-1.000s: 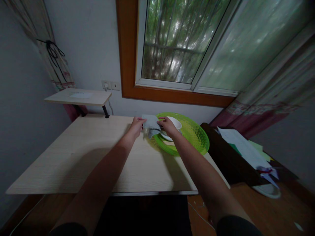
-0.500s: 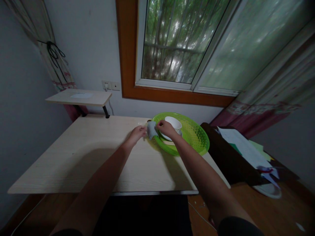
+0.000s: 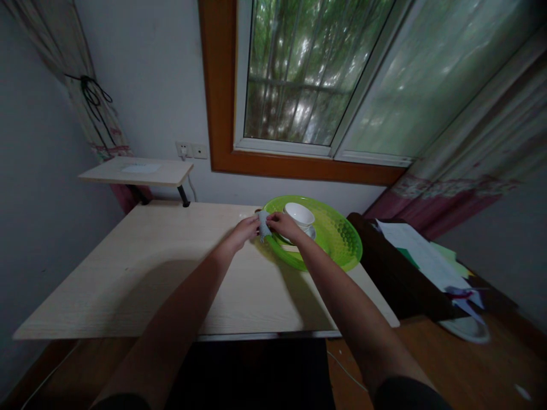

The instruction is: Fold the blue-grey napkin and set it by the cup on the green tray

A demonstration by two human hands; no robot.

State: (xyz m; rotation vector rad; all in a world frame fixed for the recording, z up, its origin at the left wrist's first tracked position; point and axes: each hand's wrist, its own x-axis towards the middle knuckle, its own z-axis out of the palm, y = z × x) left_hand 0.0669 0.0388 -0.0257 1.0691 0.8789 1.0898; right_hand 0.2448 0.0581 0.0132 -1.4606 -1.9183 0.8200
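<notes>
A small grey cloth (image 3: 264, 226) hangs at the left rim of the round green plastic tray (image 3: 337, 236). My left hand (image 3: 245, 230) has its fingers closed at the cloth's left side. From the right, my right hand (image 3: 285, 224) pinches the cloth's other edge, with its wrist over the tray. Just behind that hand, a white bowl (image 3: 299, 214) sits in the tray on what looks like a plate, mostly hidden. Light wooden sticks (image 3: 291, 248), perhaps chopsticks, lie below my right wrist.
The pale wooden table (image 3: 179, 290) bears a raised shelf (image 3: 141, 171) at the back left. A window (image 3: 316, 80) is beyond the table. On the right, papers (image 3: 421, 262) lie on a dark brown piece of furniture (image 3: 384, 267).
My left hand has moved right to the cloth and closed on it. The cloth is now bunched narrower between both hands. My right hand has shifted slightly left.
</notes>
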